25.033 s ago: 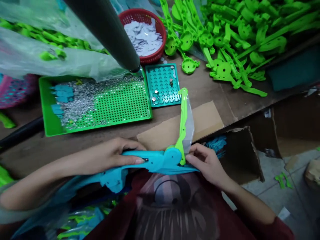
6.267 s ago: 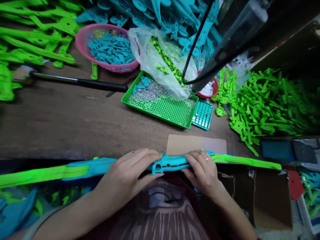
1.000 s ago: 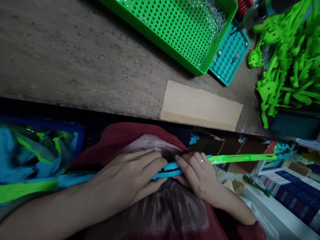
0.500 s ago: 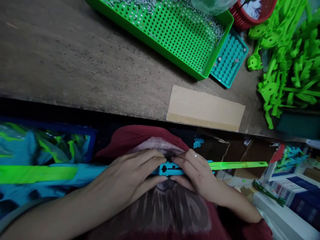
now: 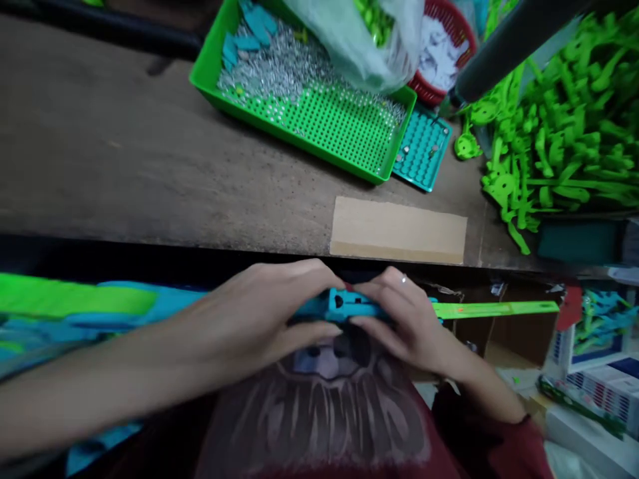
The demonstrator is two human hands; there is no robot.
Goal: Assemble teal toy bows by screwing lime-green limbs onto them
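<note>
A long blue and lime-green plastic piece [image 5: 357,305] lies level across my body, just below the bench edge. My left hand [image 5: 269,306] is wrapped round it left of its slotted blue middle, fingers over the top and thumb beneath. On the other side of that middle, my right hand [image 5: 404,319], with a ring on one finger, pinches the piece the same way. A thin lime-green strip of it sticks out to the right, and a broad green and blue part reaches the left edge. My palms hide the stretches they hold.
On the wooden bench [image 5: 150,173] stand a green basket [image 5: 319,152] of small metal pins, a teal tray [image 5: 422,156], a red basket [image 5: 466,60], a cardboard strip [image 5: 398,229] and piled green parts [image 5: 574,133]. Crates [image 5: 599,392] stand lower right.
The view has shifted, showing more of the bench and a dark grey post. My hands and the held piece sit slightly higher and further right in view. Both grips look the same.
</note>
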